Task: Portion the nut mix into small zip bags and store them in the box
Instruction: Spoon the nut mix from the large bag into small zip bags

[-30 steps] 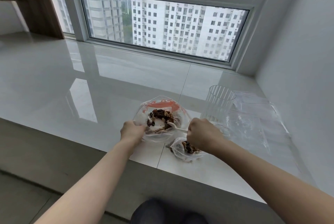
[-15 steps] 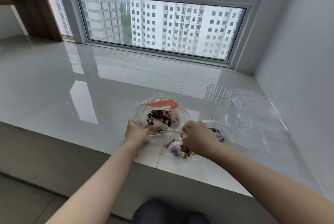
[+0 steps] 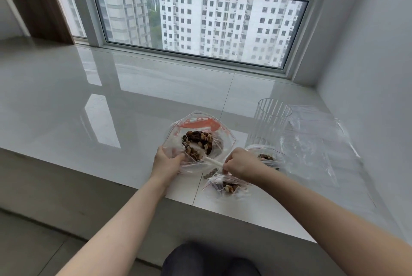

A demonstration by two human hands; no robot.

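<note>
Closest to you, at about 6 o'clock, there's a small zip bag (image 3: 225, 187) lying on the table (image 3: 111, 101) edge with a bit of nut mix already in it, plus a few stray nuts (image 3: 210, 172) spilled just beside it. Your right hand (image 3: 242, 164) hangs right above that bag, fingers curled around the handle of a white spoon (image 3: 213, 161) whose bowl end reaches into the big bag. A second small zip bag (image 3: 266, 156) with nuts peeks out at 3 o'clock of that hand.

Your left hand (image 3: 166, 162) is pinching the near rim of the big zip bag (image 3: 198, 139) with the orange seal, holding its mouth open. The nut mix (image 3: 197, 142) sits piled inside, touching the spoon.

Handling-wise, I'd say these bags are thin, floppy and kinda slippery, so they'll collapse the second you let go. Grab them by the stiffer zip strip, not the film. The nuts are light but roll everywhere, so keep the spoon loads modest and tip them deep into the mouth.

Farther out at 1 o'clock stands a clear ribbed plastic cup (image 3: 268, 126), and beside it toward 2 o'clock a pile of empty zip bags (image 3: 312, 142). I can't spot the storage box anywhere. Beyond it all is the window (image 3: 198, 23).
</note>
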